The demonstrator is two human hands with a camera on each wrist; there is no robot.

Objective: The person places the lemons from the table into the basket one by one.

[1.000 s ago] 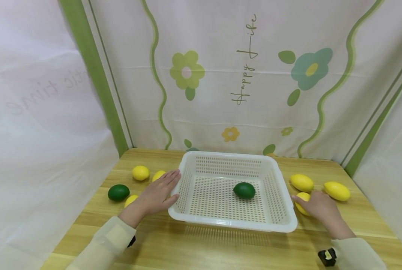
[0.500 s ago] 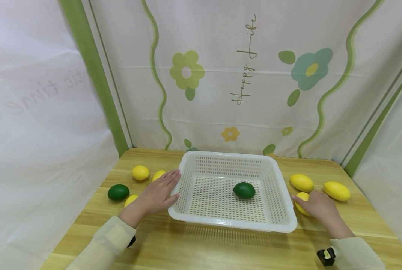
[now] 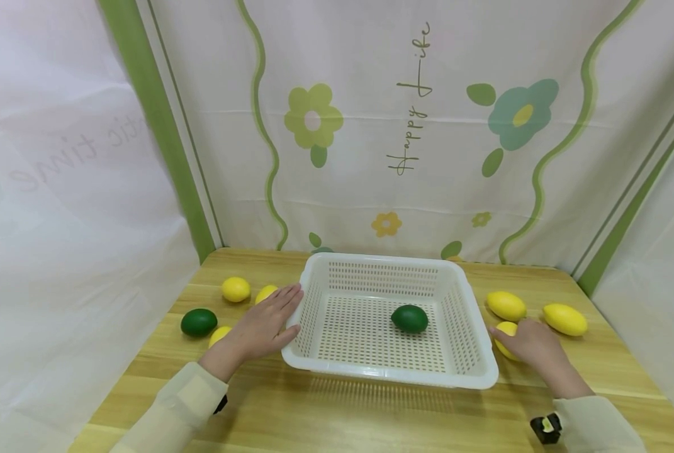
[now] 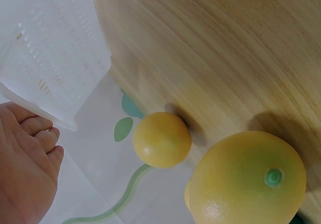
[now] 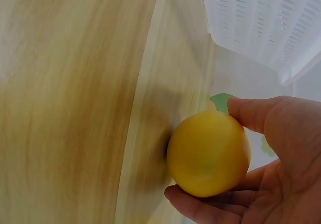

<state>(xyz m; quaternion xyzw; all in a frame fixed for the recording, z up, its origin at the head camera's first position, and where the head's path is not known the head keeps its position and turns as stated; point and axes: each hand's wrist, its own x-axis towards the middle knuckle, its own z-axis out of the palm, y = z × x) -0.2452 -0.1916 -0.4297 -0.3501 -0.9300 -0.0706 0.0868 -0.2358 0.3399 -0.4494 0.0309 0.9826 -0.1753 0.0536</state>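
A white perforated plastic basket [image 3: 390, 374] stands mid-table with one dark green lemon-shaped fruit [image 3: 410, 319] inside. My left hand [image 3: 257, 327] rests on the basket's left rim, its fingers straight; the left wrist view shows those fingers against the rim's underside. Right of the basket, my right hand [image 3: 535, 346] grips a yellow lemon [image 5: 208, 153] between thumb and fingers, low beside the tabletop. Two more yellow lemons, a nearer-the-back one [image 3: 506, 306] and a right-hand one [image 3: 565, 319], lie just past that hand.
On the left lie a yellow lemon [image 3: 236, 289], a second lemon [image 3: 266, 294] partly behind my left hand, a third lemon [image 3: 219, 336] by the wrist, and a green fruit [image 3: 199, 322]. A printed white curtain [image 3: 359, 189] hangs behind the wooden table [image 3: 370, 428].
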